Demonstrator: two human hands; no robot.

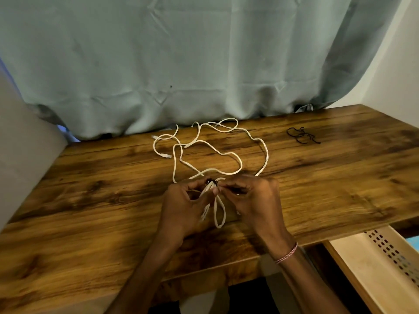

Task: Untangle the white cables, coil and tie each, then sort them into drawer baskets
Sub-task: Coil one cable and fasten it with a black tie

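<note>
Wooden table (90, 189) beside drawer basket (383, 250): fingers of left hand (183, 207) and right hand (256, 200) pinch looped cable (219, 226).

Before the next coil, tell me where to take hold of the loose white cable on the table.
Pinch the loose white cable just behind its nearer left-hand connector, coming from the near left. That end lies flat with nothing crossing it, so it should draw free.
</note>
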